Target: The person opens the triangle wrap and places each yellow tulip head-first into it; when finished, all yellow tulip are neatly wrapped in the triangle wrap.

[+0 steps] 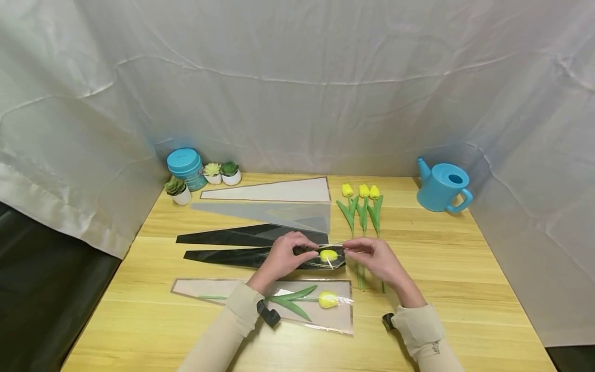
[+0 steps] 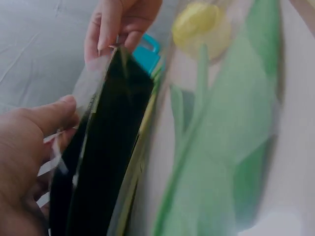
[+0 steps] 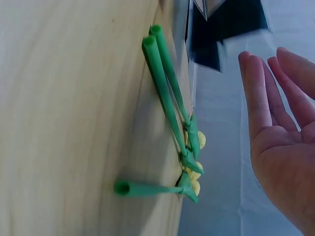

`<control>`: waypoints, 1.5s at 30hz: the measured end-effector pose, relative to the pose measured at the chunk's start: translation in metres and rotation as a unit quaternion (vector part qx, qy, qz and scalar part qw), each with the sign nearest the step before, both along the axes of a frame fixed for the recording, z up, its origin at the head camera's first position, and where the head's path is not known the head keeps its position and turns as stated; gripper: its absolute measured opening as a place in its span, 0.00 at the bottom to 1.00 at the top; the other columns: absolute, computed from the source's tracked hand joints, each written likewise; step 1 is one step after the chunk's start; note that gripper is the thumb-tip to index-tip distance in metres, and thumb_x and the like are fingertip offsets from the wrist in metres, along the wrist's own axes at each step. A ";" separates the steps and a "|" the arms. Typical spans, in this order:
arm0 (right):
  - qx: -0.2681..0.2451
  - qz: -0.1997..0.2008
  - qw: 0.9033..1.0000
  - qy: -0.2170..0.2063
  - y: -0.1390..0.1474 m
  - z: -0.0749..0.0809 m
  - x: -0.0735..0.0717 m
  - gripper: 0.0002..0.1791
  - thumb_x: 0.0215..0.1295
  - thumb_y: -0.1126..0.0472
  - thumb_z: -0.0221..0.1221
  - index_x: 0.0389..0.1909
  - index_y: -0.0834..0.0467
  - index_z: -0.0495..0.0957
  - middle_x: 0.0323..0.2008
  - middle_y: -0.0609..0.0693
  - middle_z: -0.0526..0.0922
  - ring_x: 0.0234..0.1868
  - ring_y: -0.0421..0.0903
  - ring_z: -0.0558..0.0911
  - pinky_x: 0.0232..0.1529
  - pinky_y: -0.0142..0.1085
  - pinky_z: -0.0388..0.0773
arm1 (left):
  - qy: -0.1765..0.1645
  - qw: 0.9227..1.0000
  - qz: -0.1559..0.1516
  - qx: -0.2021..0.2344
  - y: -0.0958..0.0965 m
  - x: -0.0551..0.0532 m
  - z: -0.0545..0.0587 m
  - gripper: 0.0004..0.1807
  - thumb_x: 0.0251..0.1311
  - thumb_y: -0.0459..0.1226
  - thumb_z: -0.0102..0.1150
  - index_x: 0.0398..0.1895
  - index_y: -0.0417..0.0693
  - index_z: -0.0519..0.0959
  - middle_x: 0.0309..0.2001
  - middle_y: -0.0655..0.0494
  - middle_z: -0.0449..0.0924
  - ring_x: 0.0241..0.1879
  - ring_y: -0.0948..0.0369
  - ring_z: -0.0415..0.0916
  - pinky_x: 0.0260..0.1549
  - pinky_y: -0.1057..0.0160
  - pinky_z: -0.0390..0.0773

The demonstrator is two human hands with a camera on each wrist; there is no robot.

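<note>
A black flower sleeve [image 1: 223, 256] with a clear front is raised at its wide end, where a yellow tulip head [image 1: 328, 255] shows. My left hand [image 1: 289, 253] pinches the sleeve's edge left of the bloom. At its right corner, my right hand [image 1: 374, 256] pinches the clear film, as the left wrist view shows; in the right wrist view its fingers look fairly straight. Nearer me lies a pale sleeve [image 1: 341, 323] with another yellow tulip [image 1: 328, 299] inside. Beyond the right hand, several loose tulips [image 1: 364, 206] lie on the table.
Behind lie another black sleeve [image 1: 218, 236], a grey sleeve [image 1: 241, 207] and a white sleeve [image 1: 279, 189]. A blue tin [image 1: 186, 165] and small potted succulents [image 1: 180, 191] stand back left. A blue watering can [image 1: 441, 188] stands back right.
</note>
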State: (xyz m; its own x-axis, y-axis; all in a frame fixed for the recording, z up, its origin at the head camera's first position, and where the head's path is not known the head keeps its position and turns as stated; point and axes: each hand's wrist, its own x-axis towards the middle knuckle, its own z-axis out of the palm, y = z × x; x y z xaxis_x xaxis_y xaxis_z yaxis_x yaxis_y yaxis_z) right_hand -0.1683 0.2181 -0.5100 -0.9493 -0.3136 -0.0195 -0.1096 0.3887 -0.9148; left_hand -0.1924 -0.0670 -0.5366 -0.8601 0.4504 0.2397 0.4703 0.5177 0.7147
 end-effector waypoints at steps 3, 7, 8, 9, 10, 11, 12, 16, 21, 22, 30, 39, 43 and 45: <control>0.005 -0.011 1.000 0.003 0.005 0.002 0.002 0.16 0.70 0.66 0.65 0.56 0.64 0.84 0.56 0.60 0.86 0.54 0.55 0.86 0.51 0.28 0.82 | 0.003 0.999 -0.002 -0.032 -0.003 0.000 -0.004 0.11 0.64 0.49 0.71 0.47 0.64 0.90 0.43 0.66 0.85 0.43 0.65 0.79 0.44 0.61 0.79; 0.020 -0.032 0.999 0.010 0.015 0.005 0.002 0.17 0.71 0.61 0.66 0.57 0.63 0.84 0.55 0.58 0.87 0.54 0.53 0.86 0.51 0.27 0.81 | -0.004 0.999 -0.008 -0.053 -0.005 0.001 -0.006 0.13 0.63 0.49 0.72 0.49 0.62 0.90 0.44 0.65 0.85 0.43 0.64 0.78 0.44 0.62 0.79; 0.024 -0.037 0.999 0.012 0.018 0.006 0.002 0.17 0.71 0.60 0.66 0.57 0.63 0.83 0.55 0.58 0.87 0.54 0.53 0.86 0.51 0.28 0.81 | -0.006 0.998 -0.010 -0.055 -0.005 0.002 -0.007 0.13 0.63 0.49 0.73 0.49 0.62 0.90 0.43 0.64 0.85 0.43 0.63 0.78 0.44 0.62 0.78; 0.028 -0.042 0.999 0.014 0.021 0.006 0.001 0.18 0.72 0.59 0.66 0.57 0.63 0.83 0.55 0.58 0.87 0.53 0.53 0.86 0.51 0.28 0.81 | -0.009 0.998 -0.012 -0.056 -0.006 0.002 -0.007 0.14 0.62 0.50 0.73 0.49 0.62 0.90 0.43 0.64 0.85 0.42 0.63 0.78 0.43 0.62 0.78; 0.034 -0.047 0.998 0.016 0.024 0.007 0.001 0.18 0.72 0.58 0.65 0.58 0.62 0.83 0.55 0.58 0.87 0.53 0.52 0.85 0.51 0.28 0.80 | -0.009 0.998 -0.015 -0.056 -0.006 0.002 -0.007 0.14 0.62 0.50 0.73 0.50 0.62 0.90 0.43 0.64 0.85 0.42 0.63 0.78 0.43 0.62 0.78; 0.039 -0.051 0.998 0.018 0.026 0.008 0.000 0.18 0.73 0.58 0.65 0.58 0.62 0.83 0.55 0.58 0.87 0.53 0.51 0.85 0.51 0.28 0.80 | -0.009 0.998 -0.017 -0.057 -0.006 0.002 -0.007 0.15 0.62 0.50 0.73 0.50 0.62 0.89 0.43 0.64 0.85 0.42 0.63 0.77 0.43 0.62 0.77; 0.043 -0.057 0.997 0.018 0.029 0.008 -0.001 0.18 0.73 0.57 0.65 0.58 0.62 0.83 0.55 0.58 0.87 0.52 0.50 0.85 0.51 0.29 0.80 | -0.009 0.998 -0.019 -0.057 -0.006 0.002 -0.007 0.15 0.62 0.50 0.73 0.50 0.61 0.89 0.43 0.64 0.85 0.42 0.63 0.77 0.43 0.63 0.77; 0.062 -0.078 0.995 0.017 0.041 0.008 -0.005 0.20 0.74 0.54 0.63 0.60 0.62 0.82 0.56 0.58 0.86 0.50 0.46 0.84 0.50 0.31 0.80 | -0.008 0.998 -0.019 -0.058 -0.006 0.002 -0.008 0.15 0.62 0.50 0.72 0.51 0.61 0.89 0.43 0.65 0.85 0.43 0.64 0.77 0.44 0.63 0.77; 0.058 -0.105 0.993 -0.001 0.053 0.006 -0.009 0.23 0.76 0.52 0.62 0.62 0.63 0.80 0.57 0.62 0.85 0.51 0.50 0.84 0.51 0.41 0.84 | -0.011 0.998 -0.014 -0.058 -0.006 0.003 -0.009 0.14 0.63 0.49 0.72 0.51 0.61 0.89 0.43 0.65 0.85 0.43 0.65 0.78 0.45 0.62 0.78; 0.056 -0.111 0.992 -0.005 0.055 0.005 -0.010 0.23 0.76 0.52 0.61 0.62 0.63 0.79 0.56 0.62 0.84 0.51 0.53 0.84 0.51 0.43 0.84 | -0.011 0.998 -0.014 -0.059 -0.006 0.003 -0.009 0.14 0.64 0.49 0.72 0.51 0.61 0.89 0.43 0.65 0.85 0.43 0.65 0.78 0.45 0.62 0.78; 0.055 -0.138 0.988 -0.031 0.070 -0.003 -0.017 0.23 0.76 0.53 0.61 0.63 0.64 0.79 0.53 0.63 0.84 0.51 0.59 0.84 0.49 0.43 0.85 | -0.015 0.999 -0.013 -0.039 -0.010 -0.017 0.003 0.13 0.69 0.46 0.67 0.52 0.56 0.89 0.50 0.61 0.86 0.45 0.63 0.81 0.46 0.60 0.81; 0.103 -0.152 0.981 -0.064 0.075 -0.011 -0.028 0.21 0.76 0.51 0.62 0.61 0.60 0.82 0.48 0.60 0.86 0.43 0.49 0.84 0.39 0.36 0.81 | -0.060 0.998 -0.007 -0.036 -0.012 -0.050 -0.004 0.11 0.69 0.42 0.67 0.51 0.52 0.89 0.44 0.58 0.87 0.40 0.63 0.81 0.41 0.60 0.81; 0.096 -0.151 0.981 -0.081 0.075 -0.015 -0.034 0.21 0.75 0.53 0.62 0.61 0.63 0.82 0.47 0.61 0.87 0.40 0.46 0.86 0.37 0.35 0.81 | -0.070 0.996 -0.001 -0.052 -0.008 -0.056 -0.008 0.09 0.69 0.42 0.67 0.49 0.54 0.90 0.44 0.59 0.86 0.37 0.63 0.79 0.40 0.60 0.80; 0.092 -0.149 0.981 -0.086 0.075 -0.017 -0.037 0.21 0.75 0.55 0.63 0.60 0.64 0.81 0.47 0.62 0.87 0.39 0.45 0.86 0.38 0.35 0.82 | -0.074 0.996 0.004 -0.056 -0.006 -0.058 -0.010 0.09 0.69 0.42 0.68 0.48 0.55 0.90 0.43 0.59 0.87 0.36 0.64 0.79 0.39 0.60 0.79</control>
